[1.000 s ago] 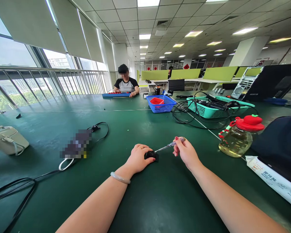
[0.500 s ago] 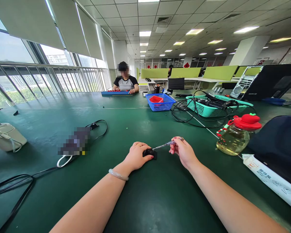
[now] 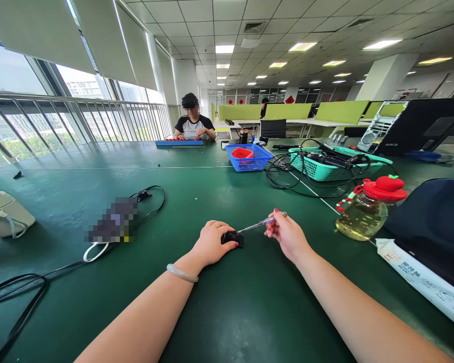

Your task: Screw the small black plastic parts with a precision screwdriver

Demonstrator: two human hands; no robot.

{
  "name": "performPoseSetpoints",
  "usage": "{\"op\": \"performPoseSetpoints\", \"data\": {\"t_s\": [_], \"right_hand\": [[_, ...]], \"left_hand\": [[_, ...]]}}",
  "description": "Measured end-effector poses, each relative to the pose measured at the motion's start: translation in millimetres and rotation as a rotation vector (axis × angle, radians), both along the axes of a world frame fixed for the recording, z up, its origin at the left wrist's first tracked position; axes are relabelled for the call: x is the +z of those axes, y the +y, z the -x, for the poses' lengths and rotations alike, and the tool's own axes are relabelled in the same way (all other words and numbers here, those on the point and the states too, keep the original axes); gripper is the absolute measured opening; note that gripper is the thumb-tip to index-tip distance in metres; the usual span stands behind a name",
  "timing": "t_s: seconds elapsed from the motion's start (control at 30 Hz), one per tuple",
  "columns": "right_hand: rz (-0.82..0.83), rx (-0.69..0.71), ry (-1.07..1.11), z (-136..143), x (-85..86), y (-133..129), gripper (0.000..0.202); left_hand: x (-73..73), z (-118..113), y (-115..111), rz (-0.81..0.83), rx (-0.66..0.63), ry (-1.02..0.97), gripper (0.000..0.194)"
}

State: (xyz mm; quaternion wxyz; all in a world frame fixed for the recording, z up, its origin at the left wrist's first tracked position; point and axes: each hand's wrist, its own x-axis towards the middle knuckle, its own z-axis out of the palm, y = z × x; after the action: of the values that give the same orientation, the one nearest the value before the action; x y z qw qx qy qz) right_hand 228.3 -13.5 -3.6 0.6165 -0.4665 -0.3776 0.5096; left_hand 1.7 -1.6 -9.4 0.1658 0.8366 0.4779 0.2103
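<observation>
My left hand (image 3: 213, 242) is closed around a small black block-like part (image 3: 234, 238), pinning it to the green tabletop (image 3: 234, 307). Its thumb lies along the near side and the fingers cover the far left side. In my right hand (image 3: 286, 233) is a screwdriver (image 3: 258, 225) with a clear handle, held in a pinch. The shaft slants down to the left and its tip meets the top of the black part. What exactly the tip touches is too small to tell.
To the right stand a bottle with a red lid (image 3: 364, 212) and a long white packet (image 3: 419, 277). Farther back are a blue basket (image 3: 249, 164) and a teal basket (image 3: 318, 173) with black cables. A blurred dark object (image 3: 113, 219) lies left. Across the table sits a person (image 3: 192, 126).
The view has shifted slightly. My right index finger has lifted toward the handle's top, while the tip stays on the black part. The person opposite has moved a hand onto the blue tray.
</observation>
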Motion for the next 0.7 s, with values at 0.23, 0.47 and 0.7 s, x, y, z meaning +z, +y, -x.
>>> {"op": "performPoseSetpoints", "data": {"t_s": [0.23,0.47,0.7], "right_hand": [[-0.099,-0.027,-0.067,-2.6,3.1,-0.6,0.05],[-0.118,0.028,-0.118,-6.6,5.4,-2.2,0.051],[-0.198,0.073,-0.203,-5.3,6.4,-3.8,0.052]], "left_hand": [[-1.5,0.5,0.6,-0.001,-0.009,-0.008,0.033],[-1.5,0.4,0.2,0.006,-0.005,-0.008,0.033],[-0.9,0.1,-0.2,0.017,-0.002,0.001,0.034]]}}
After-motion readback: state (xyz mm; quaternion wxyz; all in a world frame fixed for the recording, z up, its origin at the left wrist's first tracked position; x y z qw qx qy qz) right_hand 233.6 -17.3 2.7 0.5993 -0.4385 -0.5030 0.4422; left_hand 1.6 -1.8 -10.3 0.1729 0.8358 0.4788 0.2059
